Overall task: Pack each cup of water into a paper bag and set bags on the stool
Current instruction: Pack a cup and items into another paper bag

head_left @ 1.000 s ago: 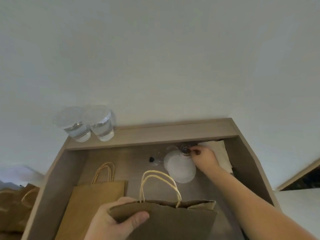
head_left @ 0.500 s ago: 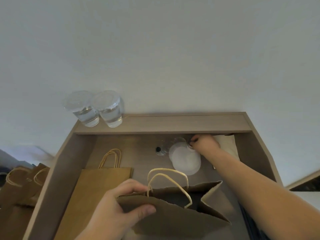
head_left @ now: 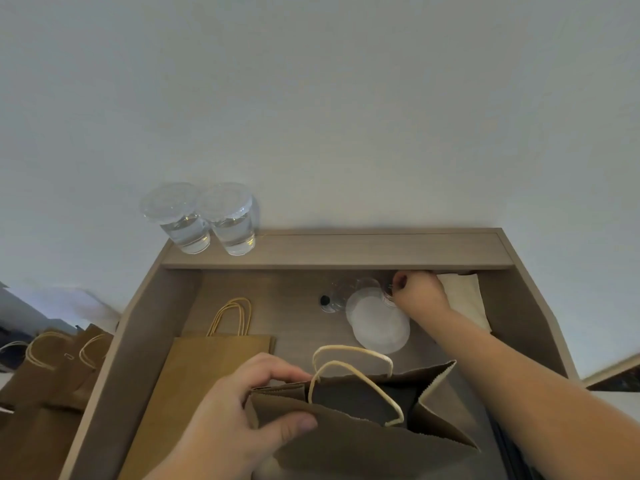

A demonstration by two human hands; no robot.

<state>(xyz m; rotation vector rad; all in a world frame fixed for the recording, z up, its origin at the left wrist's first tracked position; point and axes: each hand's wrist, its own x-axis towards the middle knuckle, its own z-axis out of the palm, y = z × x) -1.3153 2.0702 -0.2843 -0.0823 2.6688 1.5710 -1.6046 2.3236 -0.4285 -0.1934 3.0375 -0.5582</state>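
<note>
Pinches the near rim of the open paper bag (head_left: 363, 445) with the left hand (head_left: 225, 424), near centre. Curls the right hand (head_left: 420, 294) against the lidded cup (head_left: 379, 320), far right under the shelf (head_left: 346, 251); cannot tell whether gripping. Probably water-heavy, thin-walled, slippery: best taken round the body, kept upright. Cannot see water level beneath lid.

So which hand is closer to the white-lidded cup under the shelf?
Right. The right hand grips the cup at its far side; the left hand holds the open bag nearer the person.

Plain pale wall (head_left: 311, 98), wooden desk (head_left: 346, 251).
</note>
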